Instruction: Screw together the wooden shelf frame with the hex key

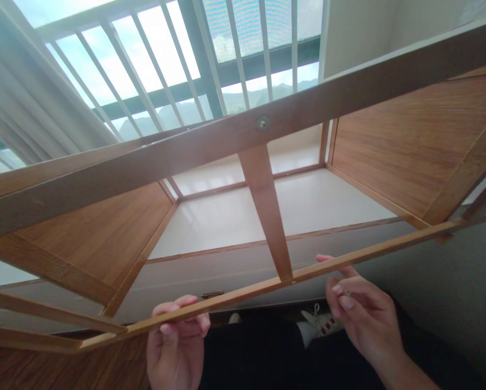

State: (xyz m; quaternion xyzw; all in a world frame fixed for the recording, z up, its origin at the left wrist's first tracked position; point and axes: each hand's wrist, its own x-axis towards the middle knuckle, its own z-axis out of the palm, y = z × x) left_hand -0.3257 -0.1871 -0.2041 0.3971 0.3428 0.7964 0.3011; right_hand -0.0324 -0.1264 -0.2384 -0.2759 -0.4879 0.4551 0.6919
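Rail crosses in front of the person and meets the foot of the slat. Left hand: fingers curled around the rail, to the left of the slat, thumb on the near side. Right hand: thumb and finger pinching a small metal piece, just beside the rail's near edge and to the right of the slat. The piece is too small to identify. At least one other right finger reaches past the rail's far edge; whether it touches the wood cannot be told.

A pale spot shows on the rail at the slat's foot, possibly a hole; not verified. The beam above carries a round fitting.

Judgement: the left hold is sound for steadying, though support nearer the slat would better limit flex in so slim a rail. The pinch should be firm, with the piece squared to the wood; a part this small could easily drop toward the shoe. Any contact with the wood should start lightly, without force.
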